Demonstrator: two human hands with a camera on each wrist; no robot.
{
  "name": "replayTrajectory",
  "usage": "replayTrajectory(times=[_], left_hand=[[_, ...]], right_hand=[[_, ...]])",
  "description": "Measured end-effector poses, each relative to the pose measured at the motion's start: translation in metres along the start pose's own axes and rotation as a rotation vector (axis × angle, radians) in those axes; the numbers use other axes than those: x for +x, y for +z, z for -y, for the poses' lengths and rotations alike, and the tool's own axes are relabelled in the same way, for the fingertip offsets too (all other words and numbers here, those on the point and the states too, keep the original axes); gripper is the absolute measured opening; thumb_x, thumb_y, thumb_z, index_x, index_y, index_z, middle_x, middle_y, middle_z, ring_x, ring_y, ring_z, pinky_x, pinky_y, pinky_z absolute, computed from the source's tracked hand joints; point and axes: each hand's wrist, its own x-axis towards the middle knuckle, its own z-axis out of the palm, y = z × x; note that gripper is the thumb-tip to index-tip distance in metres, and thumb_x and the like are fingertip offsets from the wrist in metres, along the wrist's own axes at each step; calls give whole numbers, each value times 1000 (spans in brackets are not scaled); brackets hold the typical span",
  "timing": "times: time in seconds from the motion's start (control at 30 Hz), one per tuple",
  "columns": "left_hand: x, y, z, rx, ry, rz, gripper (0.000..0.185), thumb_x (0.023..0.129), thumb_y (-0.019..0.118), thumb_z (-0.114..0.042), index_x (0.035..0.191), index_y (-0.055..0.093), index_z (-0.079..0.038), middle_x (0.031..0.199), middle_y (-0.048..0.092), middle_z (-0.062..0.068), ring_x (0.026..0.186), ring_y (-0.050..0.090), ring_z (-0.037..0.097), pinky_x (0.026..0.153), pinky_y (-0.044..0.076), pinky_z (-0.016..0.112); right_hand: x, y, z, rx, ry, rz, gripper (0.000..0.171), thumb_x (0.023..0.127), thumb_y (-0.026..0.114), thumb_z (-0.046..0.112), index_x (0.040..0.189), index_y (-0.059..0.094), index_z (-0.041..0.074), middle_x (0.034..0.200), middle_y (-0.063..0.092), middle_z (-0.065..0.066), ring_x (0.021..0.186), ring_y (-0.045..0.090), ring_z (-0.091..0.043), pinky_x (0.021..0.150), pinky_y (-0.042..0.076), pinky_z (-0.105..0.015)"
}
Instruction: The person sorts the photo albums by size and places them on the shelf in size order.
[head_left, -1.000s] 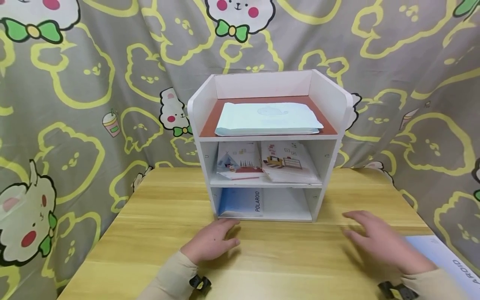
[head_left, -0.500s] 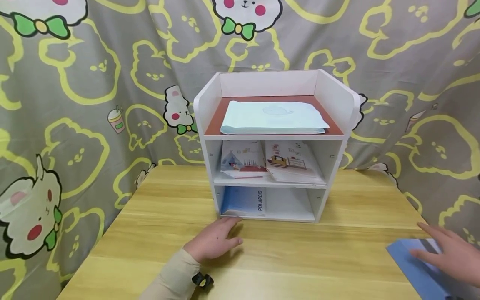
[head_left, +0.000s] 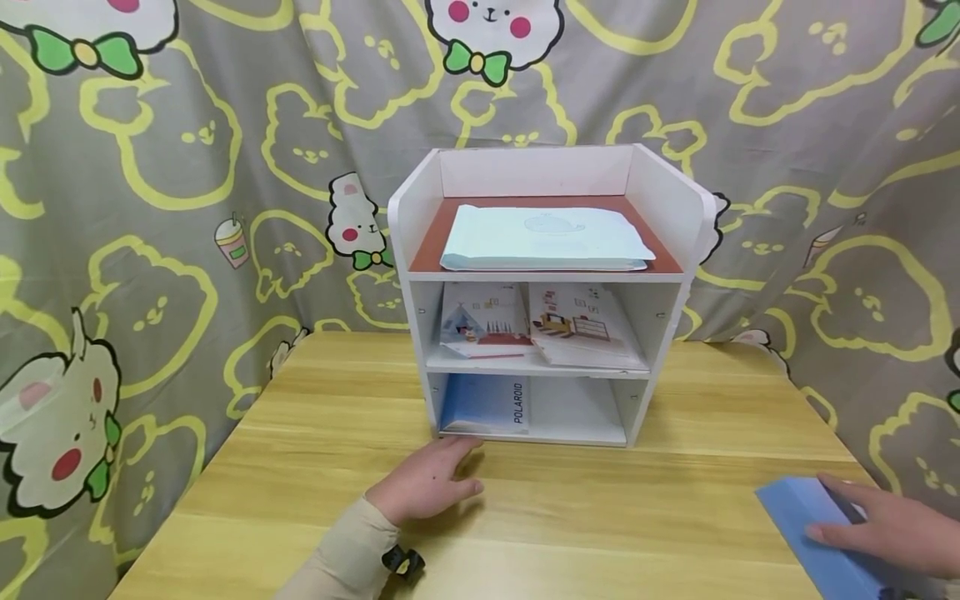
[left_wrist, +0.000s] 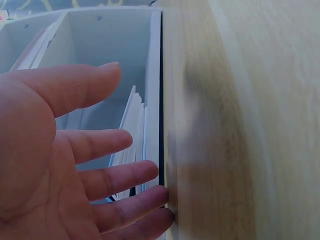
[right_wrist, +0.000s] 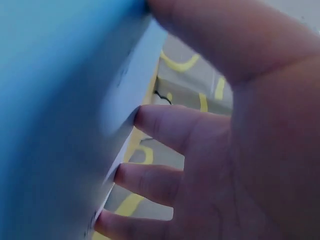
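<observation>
At the right, my right hand (head_left: 892, 525) holds a blue booklet (head_left: 806, 533) near its edge, the thumb on its face. In the right wrist view the fingertips (right_wrist: 145, 117) meet the booklet's edge (right_wrist: 55, 115). My left hand (head_left: 427, 483) lies on the table with its fingers spread, fingertips right at the bottom front edge of a white shelf unit (head_left: 641, 400). A blue booklet lettered POLAROID (head_left: 480, 404) lies on its lowest shelf, and its pages (left_wrist: 131, 117) show behind my left fingers.
Two stacks of illustrated booklets, left (head_left: 487, 317) and right (head_left: 573, 321), lie on the middle shelf. A pale blue packet with a whale drawing (head_left: 547, 237) rests on the top shelf. The wooden table (head_left: 337, 400) meets a patterned curtain (head_left: 292, 192) at the back and sides.
My right hand has moved right from beside the shelf unit to the blue booklet and taken hold of it; the booklet has shifted left and tilted. My left hand has stayed by the shelf.
</observation>
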Motion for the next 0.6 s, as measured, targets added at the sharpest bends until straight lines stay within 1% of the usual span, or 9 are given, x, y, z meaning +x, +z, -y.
replayTrajectory(times=[0.1, 0.2, 0.37, 0.5, 0.6], left_hand=[[0, 0, 0, 6, 2, 2, 63, 96, 66, -42, 148, 51, -10, 147, 53, 11, 134, 49, 33, 111, 39, 51], [0, -1, 0, 12, 7, 3, 62, 96, 66, -42, 147, 52, -9, 146, 54, 11, 134, 49, 33, 111, 39, 51], [0, -1, 0, 14, 4, 6, 62, 96, 66, -42, 147, 52, -9, 146, 54, 11, 134, 49, 33, 111, 39, 51], [0, 0, 0, 8, -5, 10, 63, 96, 66, -43, 147, 52, -9, 146, 54, 11, 134, 49, 34, 111, 39, 51], [0, 0, 0, 6, -4, 9, 62, 96, 65, -43, 147, 52, -10, 146, 53, 12, 134, 50, 34, 111, 39, 51]], right_hand=[[0, 0, 15, -11, -45, 1, 96, 95, 60, 61, 135, 42, -25, 122, 47, -50, 111, 46, -67, 85, 44, -67], [1, -3, 34, -1, -85, 1, 95, 95, 59, 60, 138, 40, -23, 125, 46, -49, 114, 46, -67, 86, 44, -67], [4, -5, 63, 15, -190, -17, 92, 96, 61, 56, 143, 37, -20, 131, 42, -50, 118, 44, -67, 90, 42, -69], [7, -5, 87, -11, -250, -79, 92, 95, 63, 55, 145, 37, -18, 131, 43, -50, 118, 46, -65, 90, 44, -69], [8, -3, 105, -48, -264, -141, 96, 92, 64, 60, 145, 40, -15, 129, 46, -50, 116, 51, -62, 89, 46, -67]])
